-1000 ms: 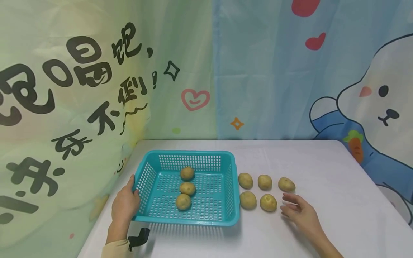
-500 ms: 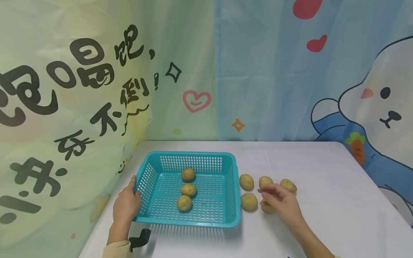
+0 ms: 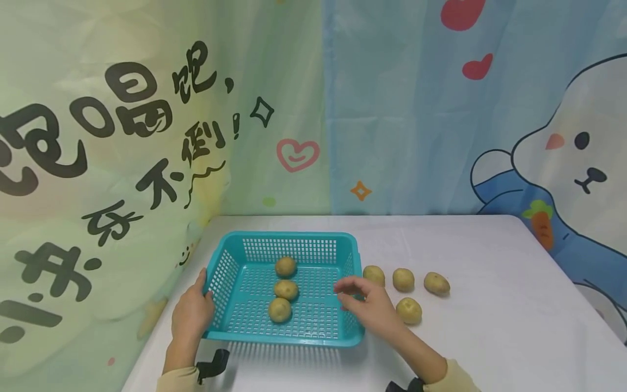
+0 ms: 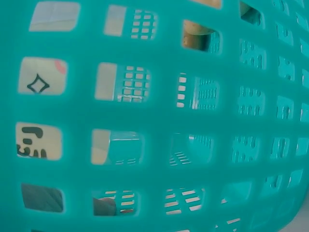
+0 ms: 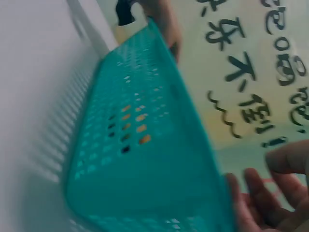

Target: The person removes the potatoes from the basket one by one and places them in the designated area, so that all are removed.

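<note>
Four potatoes [image 3: 403,279] show outside the basket wall [image 3: 350,261].

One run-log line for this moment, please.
left hand: grips basket | right hand: at basket's right rim, nothing seen in grasp | inside: three potatoes | on table: four more potatoes visible

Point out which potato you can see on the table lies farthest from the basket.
The potato at the right end of the back row; the other three visible there all lie closer to the basket.
</note>
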Motion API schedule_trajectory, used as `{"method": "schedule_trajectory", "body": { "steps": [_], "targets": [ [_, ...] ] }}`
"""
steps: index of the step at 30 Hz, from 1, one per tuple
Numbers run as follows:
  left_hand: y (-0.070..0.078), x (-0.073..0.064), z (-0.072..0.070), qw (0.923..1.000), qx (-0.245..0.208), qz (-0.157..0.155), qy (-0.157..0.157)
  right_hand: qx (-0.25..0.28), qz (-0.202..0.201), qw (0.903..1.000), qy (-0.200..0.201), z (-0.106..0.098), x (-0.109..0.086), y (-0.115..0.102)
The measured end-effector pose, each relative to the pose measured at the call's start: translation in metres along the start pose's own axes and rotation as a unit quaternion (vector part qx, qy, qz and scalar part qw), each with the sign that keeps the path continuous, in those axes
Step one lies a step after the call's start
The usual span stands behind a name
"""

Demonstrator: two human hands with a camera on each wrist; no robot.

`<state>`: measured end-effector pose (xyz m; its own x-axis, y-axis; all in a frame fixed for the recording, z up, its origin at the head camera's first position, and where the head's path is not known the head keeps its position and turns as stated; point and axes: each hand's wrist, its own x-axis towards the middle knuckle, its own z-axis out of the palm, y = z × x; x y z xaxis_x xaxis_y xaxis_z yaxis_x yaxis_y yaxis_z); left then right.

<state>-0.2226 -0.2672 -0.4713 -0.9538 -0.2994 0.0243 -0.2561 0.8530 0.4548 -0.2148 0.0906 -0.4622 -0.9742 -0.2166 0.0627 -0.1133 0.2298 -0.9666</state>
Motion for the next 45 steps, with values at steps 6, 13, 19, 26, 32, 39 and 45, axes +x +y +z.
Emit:
{"method": "schedule_trajectory", "body": {
  "steps": [6,13,19,26,32,39,45],
  "targets": [
    [-0.003,0.0,0.003,1.0,-0.002,-0.003,-0.005,-0.021,0.003,0.9998,0.001,0.018,0.031,0.003],
    [-0.005,0.001,0.005,1.0,0.0,0.0,0.001,-0.024,-0.016,0.9985,-0.047,0.02,0.057,-0.003],
    [-0.006,0.002,0.003,1.0,0.001,-0.003,0.004,0.008,-0.004,0.9976,-0.069,0.025,0.079,-0.016],
    [-0.008,0.001,0.004,1.0,0.001,-0.006,-0.001,0.031,0.042,0.9973,-0.052,0.038,0.099,-0.011],
    [-0.007,-0.001,0.002,1.0,0.004,-0.006,0.005,0.021,0.045,0.9968,-0.062,0.049,0.113,-0.002],
    [-0.002,0.0,0.004,1.0,-0.002,-0.008,0.003,-0.018,0.029,0.9954,-0.09,0.06,0.122,0.006],
    [-0.002,0.001,0.003,1.0,-0.001,-0.005,0.007,-0.062,0.024,0.9905,-0.12,0.065,0.126,0.014]
  ]
}}
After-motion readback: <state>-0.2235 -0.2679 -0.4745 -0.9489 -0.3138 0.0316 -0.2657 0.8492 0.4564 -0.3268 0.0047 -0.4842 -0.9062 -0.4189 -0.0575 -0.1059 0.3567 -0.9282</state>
